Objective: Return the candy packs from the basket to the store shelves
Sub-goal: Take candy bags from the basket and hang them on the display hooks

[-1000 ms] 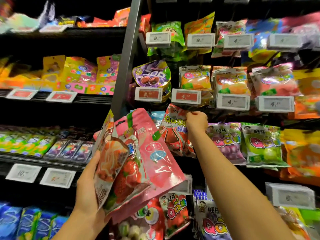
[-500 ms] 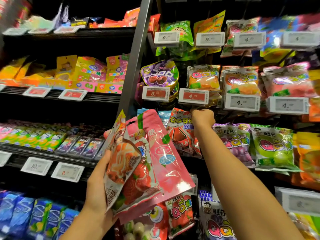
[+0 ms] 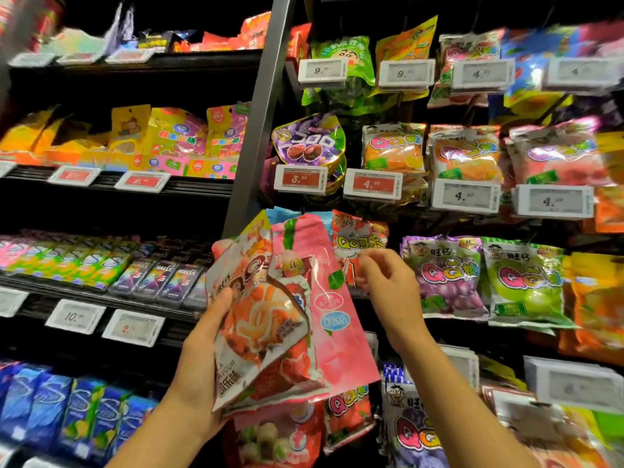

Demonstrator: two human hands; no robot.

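Several candy packs gripped in left hand

Pink pack half hidden; far-right packs blurred.

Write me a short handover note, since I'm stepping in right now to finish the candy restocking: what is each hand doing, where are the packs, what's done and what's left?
Left hand: grips a fanned bunch of candy packs, an orange-and-white pack in front, a strawberry one behind it, a pink pack at the back.
Right hand: holds nothing, fingers loosely curled, just in front of the red QQ cola pack hanging on its peg.
Done: the red QQ cola pack looks hung among the peg rows.
Left: the packs in the left hand each need their matching spot. The basket is out of view, so I cannot tell what remains in it.
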